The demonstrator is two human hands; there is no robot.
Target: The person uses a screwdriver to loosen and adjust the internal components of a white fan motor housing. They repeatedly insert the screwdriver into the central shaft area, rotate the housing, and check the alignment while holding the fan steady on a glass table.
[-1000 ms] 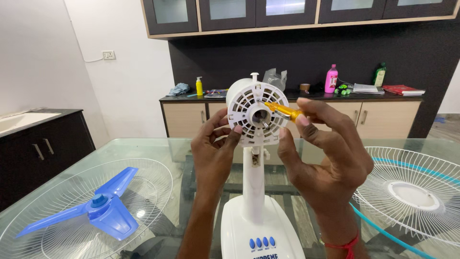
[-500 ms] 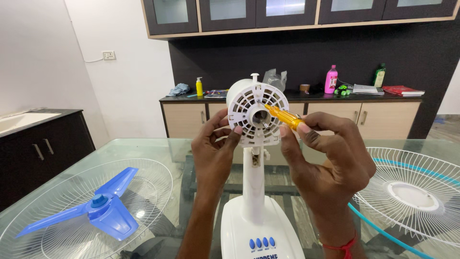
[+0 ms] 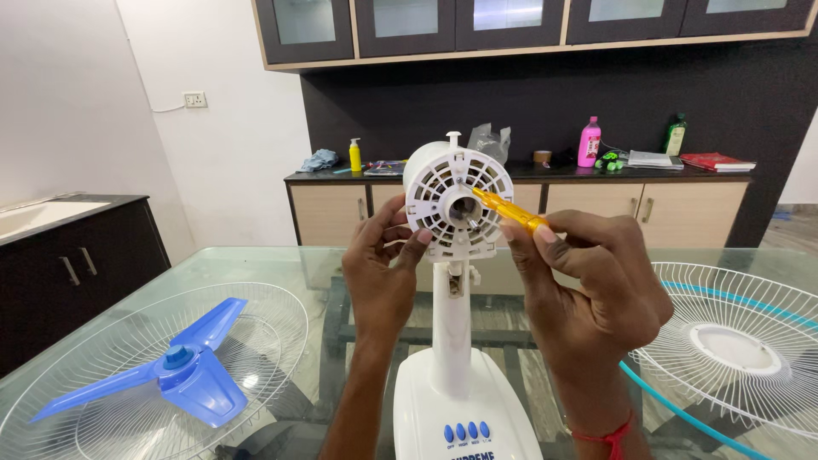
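A glass table (image 3: 256, 264) fills the lower part of the view. On its left side lies a white wire fan guard (image 3: 256, 341), and a blue three-bladed fan blade (image 3: 183, 379) rests on top of this guard. On the right side lies a second wire fan guard (image 3: 750, 341) with a white centre disc and a teal rim.

In the middle of the table stands a white pedestal fan body (image 3: 456, 400) with blue buttons on its base. At the top of its column is the round white motor housing (image 3: 443, 192), with open slots facing the camera.

The left hand (image 3: 383, 277) holds the left edge of the motor housing; its fingers are curled and the fingertips touch the rim. The right hand (image 3: 596, 285) has its fingers closed around a yellow screwdriver (image 3: 509, 209). The screwdriver is tilted, and its tip points into the centre of the housing face.
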